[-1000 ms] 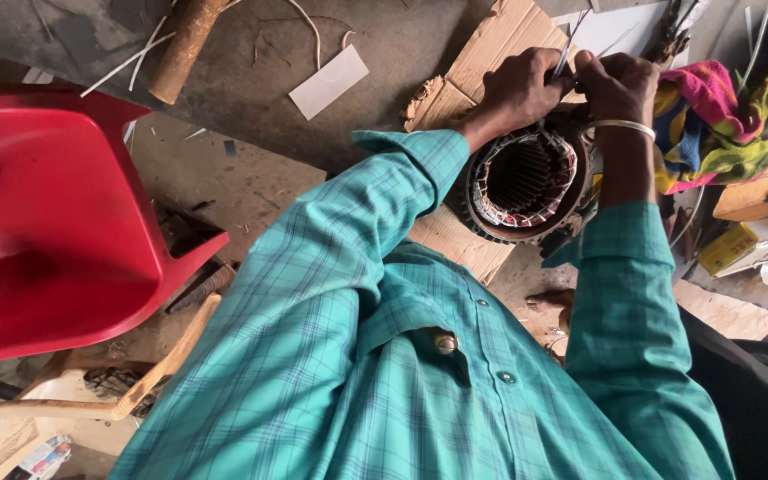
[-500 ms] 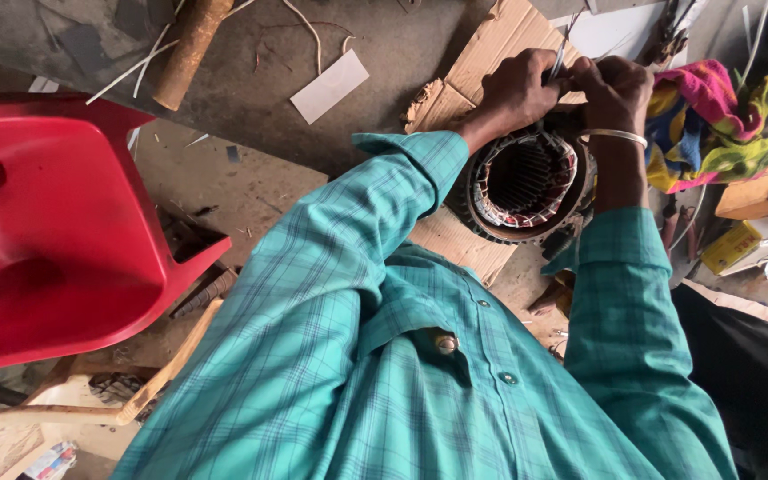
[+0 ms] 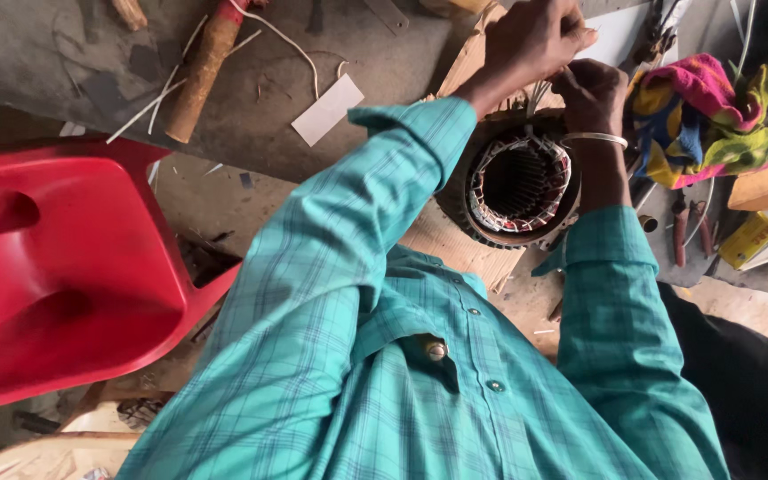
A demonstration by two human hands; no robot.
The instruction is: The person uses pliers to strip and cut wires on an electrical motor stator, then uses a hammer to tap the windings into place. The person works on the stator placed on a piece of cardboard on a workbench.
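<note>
Two hands: left hand (image 3: 531,40), right hand (image 3: 590,89) (both pinching wires) over one stator (image 3: 519,185).

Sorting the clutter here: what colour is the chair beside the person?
Red: the plastic chair is plain red, seen in the head view.

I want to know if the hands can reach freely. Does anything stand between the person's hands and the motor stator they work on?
Nothing visible does. The left hand and right hand are both at the far rim of the motor stator, gripping the thin wires that rise from its windings. The colourful cloth lies off to the side.
</note>
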